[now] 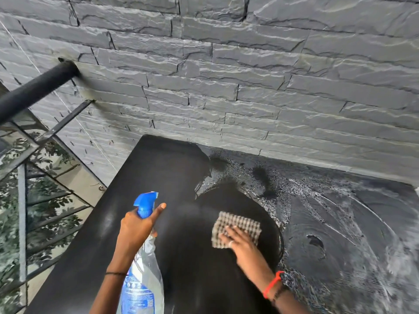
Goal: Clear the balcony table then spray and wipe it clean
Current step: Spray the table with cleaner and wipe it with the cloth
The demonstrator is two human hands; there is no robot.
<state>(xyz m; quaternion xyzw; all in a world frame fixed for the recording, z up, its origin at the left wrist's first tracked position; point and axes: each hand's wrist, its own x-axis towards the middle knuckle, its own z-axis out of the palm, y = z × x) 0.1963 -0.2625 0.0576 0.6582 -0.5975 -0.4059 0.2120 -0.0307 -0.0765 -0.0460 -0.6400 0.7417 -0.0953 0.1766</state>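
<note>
The black balcony table (158,168) fills the lower middle, its far edge against a stone wall. My left hand (136,230) grips a clear spray bottle (141,279) by the neck below its blue trigger head (145,203), index finger stretched forward. My right hand (240,245) lies flat on a checked brown-and-white cloth (238,225) and presses it onto the tabletop. The table's right half carries spray droplets and whitish wipe streaks (328,211); the left half looks dark and smooth.
A grey stacked-stone wall (226,87) rises right behind the table. On the left, a black handrail (34,89) and a glass-and-metal railing (45,189) border the table, with foliage below.
</note>
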